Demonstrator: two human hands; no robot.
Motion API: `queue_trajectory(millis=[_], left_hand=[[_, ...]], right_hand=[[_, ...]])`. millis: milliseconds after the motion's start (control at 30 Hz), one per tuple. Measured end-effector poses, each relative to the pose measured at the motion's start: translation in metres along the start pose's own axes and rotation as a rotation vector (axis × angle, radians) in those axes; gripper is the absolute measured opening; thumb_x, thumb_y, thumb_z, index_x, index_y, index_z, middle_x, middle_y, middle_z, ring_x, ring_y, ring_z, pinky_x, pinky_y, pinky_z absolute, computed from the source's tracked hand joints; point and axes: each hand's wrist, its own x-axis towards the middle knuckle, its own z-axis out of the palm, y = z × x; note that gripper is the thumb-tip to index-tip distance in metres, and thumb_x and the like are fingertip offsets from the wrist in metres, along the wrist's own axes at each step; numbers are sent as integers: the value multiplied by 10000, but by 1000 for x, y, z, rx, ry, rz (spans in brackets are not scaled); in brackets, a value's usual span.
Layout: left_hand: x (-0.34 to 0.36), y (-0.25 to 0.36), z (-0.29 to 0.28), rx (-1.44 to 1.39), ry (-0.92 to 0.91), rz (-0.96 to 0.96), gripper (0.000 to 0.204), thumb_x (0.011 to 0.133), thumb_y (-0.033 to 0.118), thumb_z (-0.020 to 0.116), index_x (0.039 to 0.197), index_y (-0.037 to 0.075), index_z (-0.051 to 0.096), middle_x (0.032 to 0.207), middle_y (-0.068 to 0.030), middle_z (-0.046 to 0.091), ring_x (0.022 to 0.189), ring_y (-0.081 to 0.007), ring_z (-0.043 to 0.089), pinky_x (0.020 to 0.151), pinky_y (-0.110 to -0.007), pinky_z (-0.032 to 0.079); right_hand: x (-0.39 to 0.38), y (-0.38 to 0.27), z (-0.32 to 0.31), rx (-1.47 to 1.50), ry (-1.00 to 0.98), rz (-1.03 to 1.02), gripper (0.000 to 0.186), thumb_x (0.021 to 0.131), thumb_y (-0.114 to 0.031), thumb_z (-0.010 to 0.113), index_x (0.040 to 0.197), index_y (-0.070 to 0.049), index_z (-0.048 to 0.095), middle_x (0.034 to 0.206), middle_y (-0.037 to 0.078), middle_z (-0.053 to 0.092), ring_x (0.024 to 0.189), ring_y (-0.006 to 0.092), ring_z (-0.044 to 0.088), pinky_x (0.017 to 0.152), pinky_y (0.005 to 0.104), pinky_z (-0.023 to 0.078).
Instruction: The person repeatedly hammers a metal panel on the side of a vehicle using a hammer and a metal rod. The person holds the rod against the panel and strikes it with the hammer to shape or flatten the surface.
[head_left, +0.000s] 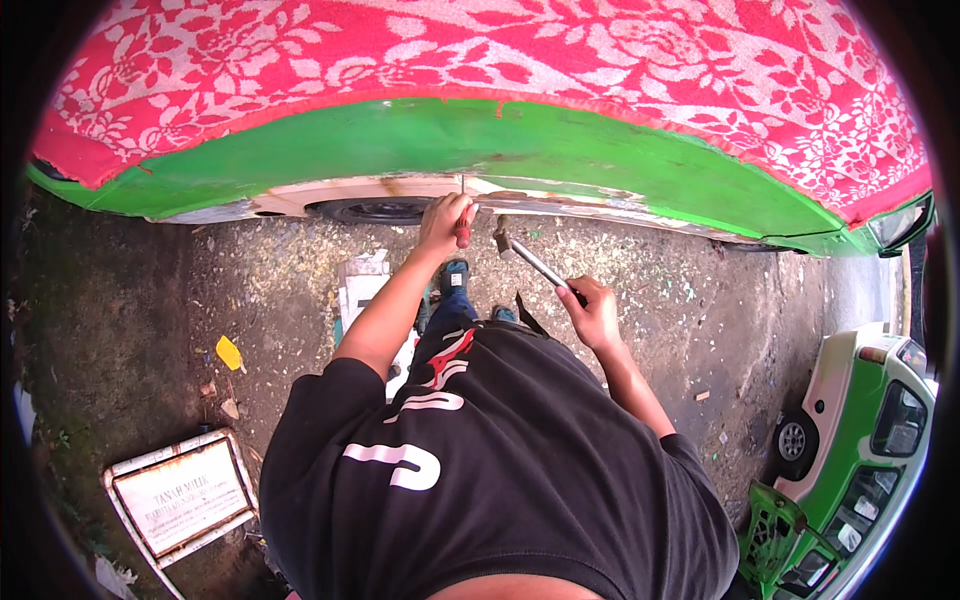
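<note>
Left hand [445, 222], fingers curled tight, is aiming a screwdriver [463, 236] toward the car's [380, 142] lower edge, contact unclear; right hand [597, 313] is gripping a hammer [537, 264]. Apparently positioning; striking calls for alignment.

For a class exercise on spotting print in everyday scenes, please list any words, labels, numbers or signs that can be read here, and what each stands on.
I won't copy wording, but lettering stands here:
White sign in a rusty frame: a larger heading, readable; smaller lines beneath, too blurred.
Black T-shirt: large white characters and a red-and-white design, folded, only partly readable.
Dark shoe: a small pale patch, too small to read.
</note>
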Motion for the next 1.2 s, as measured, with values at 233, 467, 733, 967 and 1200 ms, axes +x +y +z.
queue_trajectory(millis=[233, 467, 733, 967, 1200], left_hand=[[3, -9, 5, 8, -30, -53, 178, 896, 252, 624, 853, 86, 573, 829, -113, 641, 800, -350, 623, 695, -468, 488], [2, -10, 8, -47, -18, -63, 185, 886, 237, 642, 825, 78, 570, 793, -132, 623, 778, -361, 619, 679, -475, 478], [-9, 2, 1, -151, 53, -106, 174, 911, 196, 646, 906, 32, 588, 824, -144, 617, 778, -354, 608, 694, -431, 471], [-7, -5, 1, -141, 56, -64, 185, 914, 192, 645, 909, 17, 585, 821, -156, 614, 780, -362, 610, 687, -428, 475], [-3, -6, 0, -170, 34, -89, 186, 910, 211, 650, 908, 35, 589, 814, -157, 621, 757, -362, 624, 662, -425, 482]], right_hand=[[0, -7, 26, 42, 21, -398, 215, 932, -249, 648, 1033, -60, 660, 765, 137, 664, 636, 332, 658, 553, 416, 511], [8, 6, 39, -135, 45, -230, 235, 940, -296, 639, 989, -69, 670, 748, 169, 665, 625, 368, 655, 540, 441, 506], [-1, 12, 27, -10, 17, 64, 303, 960, -338, 610, 1004, -46, 679, 767, 191, 659, 710, 382, 656, 642, 448, 497], [-6, 16, 21, -55, -54, 121, 347, 962, -380, 594, 1014, -51, 692, 762, 184, 664, 693, 374, 653, 644, 443, 495], [-1, -7, 32, 13, -16, -86, 317, 954, -364, 608, 1015, -65, 693, 758, 170, 672, 687, 366, 666, 618, 429, 514]])
